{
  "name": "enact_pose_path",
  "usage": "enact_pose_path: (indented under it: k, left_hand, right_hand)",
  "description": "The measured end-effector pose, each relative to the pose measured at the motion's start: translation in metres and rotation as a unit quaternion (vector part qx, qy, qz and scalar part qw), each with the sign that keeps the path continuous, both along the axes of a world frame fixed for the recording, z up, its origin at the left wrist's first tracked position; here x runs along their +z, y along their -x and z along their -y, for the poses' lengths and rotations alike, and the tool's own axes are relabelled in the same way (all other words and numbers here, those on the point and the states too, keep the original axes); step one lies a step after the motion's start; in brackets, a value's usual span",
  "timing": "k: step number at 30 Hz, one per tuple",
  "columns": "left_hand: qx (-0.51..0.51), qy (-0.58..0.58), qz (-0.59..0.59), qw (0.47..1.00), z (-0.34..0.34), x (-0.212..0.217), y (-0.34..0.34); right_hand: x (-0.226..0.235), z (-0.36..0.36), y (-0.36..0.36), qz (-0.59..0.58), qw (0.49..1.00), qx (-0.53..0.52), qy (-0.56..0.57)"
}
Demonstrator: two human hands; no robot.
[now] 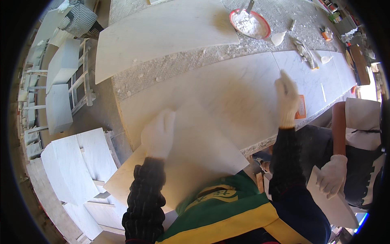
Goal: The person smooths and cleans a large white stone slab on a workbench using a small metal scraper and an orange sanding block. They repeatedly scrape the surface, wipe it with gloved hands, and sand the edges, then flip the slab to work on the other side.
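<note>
- White marble is what I see most of in the head view: a pale slab (195, 158) lies tilted in front of my chest, its far corner resting over the near edge of the bench (227, 85).
- My left hand (158, 134), in a white glove, lies flat on the slab's upper left part; the picture is smeared there, so I cannot tell whether the fingers curl over the edge.
- My right hand (287, 99), also gloved, is raised over the bench with the fingers pointing up. It is blurred, and I cannot tell whether that grip holds anything.
- The slab's near edge is hidden by my green and yellow shirt (227, 211) and my dark sleeves.
- At the right, another person's gloved hand (334, 174) holds a small white piece (331, 203); most of that person is cut off by the rim of the picture.
- The bench is long, topped with grey-veined white panels, and beyond them a rough speckled stone strip carries a larger plain slab (162, 36).
- Farther off stands a red-rimmed bowl (250, 23) of white powder with a tool handle sticking out; small bits beside it are too small to tell.
- On the floor to the left, cut white slabs (77, 166) lean in stacks and on racks.
- My slab looks smooth, matt and cream-white, with straight edges and sharp corners.
</note>
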State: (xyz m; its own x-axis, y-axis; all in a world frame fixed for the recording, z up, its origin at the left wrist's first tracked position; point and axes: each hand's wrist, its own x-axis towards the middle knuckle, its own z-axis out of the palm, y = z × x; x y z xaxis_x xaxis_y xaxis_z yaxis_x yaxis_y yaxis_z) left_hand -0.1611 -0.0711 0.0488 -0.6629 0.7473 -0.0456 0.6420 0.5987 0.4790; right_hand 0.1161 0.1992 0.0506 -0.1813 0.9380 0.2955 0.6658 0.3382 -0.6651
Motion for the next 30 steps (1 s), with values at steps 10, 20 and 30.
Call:
enact_pose_path:
  k: [10, 20, 30]
  left_hand:
    - [0.002, -0.053, -0.028, 0.998, 0.000, 0.009, -0.006]
    - [-0.019, -0.077, -0.068, 0.995, 0.004, 0.009, -0.005]
    - [-0.025, -0.101, -0.085, 0.991, 0.004, 0.015, -0.008]
  right_hand:
    - [-0.018, 0.123, 0.055, -0.017, 0.962, 0.267, 0.059]
    - [-0.052, -0.020, -0.063, 0.334, 0.922, -0.154, -0.122]
    - [0.001, -0.031, -0.105, 0.289, 0.947, -0.046, 0.136]
